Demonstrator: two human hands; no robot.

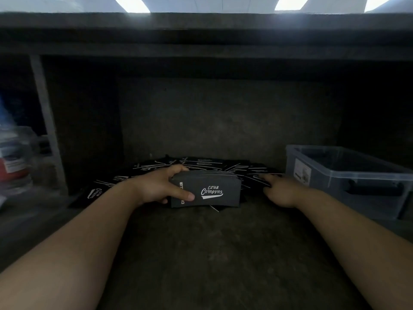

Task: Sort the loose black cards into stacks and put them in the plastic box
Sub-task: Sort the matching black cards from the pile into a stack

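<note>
My left hand (159,186) grips a stack of black cards (212,191) printed "Club Camping", thumb on its front face and fingers over the top edge. Behind it a loose heap of black cards (201,165) with white edges lies spread on the dark shelf surface. My right hand (279,191) reaches into the right side of the heap, its fingertips touching loose cards there; how the fingers curl is hard to see. The clear plastic box (348,175) stands at the right, just beyond my right hand, with nothing visible inside it.
A dark shelf board overhangs the work surface and dark walls close in the back. A grey upright post (48,121) stands at the left, with blurred containers (15,157) beyond it. More black cards (96,193) lie to the left of my left wrist.
</note>
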